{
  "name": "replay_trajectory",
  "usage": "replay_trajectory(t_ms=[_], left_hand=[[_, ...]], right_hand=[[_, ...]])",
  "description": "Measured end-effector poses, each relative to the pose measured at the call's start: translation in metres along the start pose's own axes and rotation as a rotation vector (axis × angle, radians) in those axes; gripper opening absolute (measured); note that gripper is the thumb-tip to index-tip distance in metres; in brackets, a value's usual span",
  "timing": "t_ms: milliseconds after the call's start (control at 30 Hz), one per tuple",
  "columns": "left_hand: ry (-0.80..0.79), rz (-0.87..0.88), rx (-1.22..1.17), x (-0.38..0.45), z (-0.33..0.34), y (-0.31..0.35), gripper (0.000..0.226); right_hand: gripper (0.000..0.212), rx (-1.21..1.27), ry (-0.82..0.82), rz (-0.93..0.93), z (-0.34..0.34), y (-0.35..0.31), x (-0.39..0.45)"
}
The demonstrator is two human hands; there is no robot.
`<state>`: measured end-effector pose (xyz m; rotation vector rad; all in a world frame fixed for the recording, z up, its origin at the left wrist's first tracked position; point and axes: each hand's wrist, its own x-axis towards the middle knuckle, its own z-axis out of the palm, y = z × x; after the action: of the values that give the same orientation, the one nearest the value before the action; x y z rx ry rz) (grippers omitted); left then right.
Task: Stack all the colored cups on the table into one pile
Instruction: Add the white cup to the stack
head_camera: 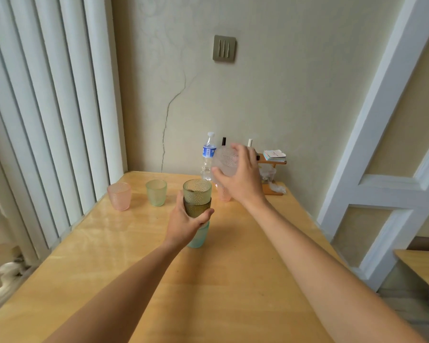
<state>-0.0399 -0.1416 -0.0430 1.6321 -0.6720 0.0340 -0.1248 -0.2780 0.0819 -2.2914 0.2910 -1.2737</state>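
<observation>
Left hand [186, 220] grips cup stack [197, 206] | right hand [238, 177] holds clear cup [224, 160]

Left hand [186, 222] gripping low — right hand [240, 177] raised, clasping

- A pink textured plastic cup [224, 195] at two o'clock from the stack was mostly hidden behind the right hand [240, 179].
- The small wooden rack [273, 177] was partly covered.
- Both forearms ran off the bottom edge.

Home room: wooden table [134, 243], vertical blinds [47, 107], wall switch [224, 49].
</observation>
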Motion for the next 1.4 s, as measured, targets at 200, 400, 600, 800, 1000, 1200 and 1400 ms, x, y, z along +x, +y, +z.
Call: replay_trajectory(t_ms=[200, 400, 600, 800, 1000, 1200, 1400], left_hand=[[-0.095, -0.077, 0.018, 0.002, -0.011, 0.006, 0.078], [-0.133, -0.102, 0.072, 0.003, -0.015, 0.011, 0.074], [-0.165, -0.100, 0.045, 0.002, -0.018, 0.008, 0.075], [-0.173, -0.137, 0.015, -0.001, -0.018, 0.003, 0.077], [-0.253, -0.175, 0.027, -0.013, -0.023, -0.006, 0.079], [-0.433, -0.211, 0.041, -0.014, -0.041, -0.036, 0.088], [-0.098, -0.087, 0.256, 0.001, -0.083, -0.047, 0.051]], right_hand=[[0.075, -0.032, -0.221, -0.105, 0.019, -0.040, -0.005], [0.078, -0.135, -0.416, 0.014, 0.033, -0.030, -0.019], [0.074, -0.047, -0.396, 0.081, 0.034, -0.027, -0.028], [0.090, 0.012, -0.375, 0.178, 0.036, -0.023, -0.033], [0.074, 0.122, -0.409, 0.346, 0.061, 0.008, -0.081], [0.088, 0.163, -0.420, 0.378, 0.081, 0.027, -0.116], [0.090, 0.125, -0.339, 0.373, 0.113, 0.037, -0.129]])
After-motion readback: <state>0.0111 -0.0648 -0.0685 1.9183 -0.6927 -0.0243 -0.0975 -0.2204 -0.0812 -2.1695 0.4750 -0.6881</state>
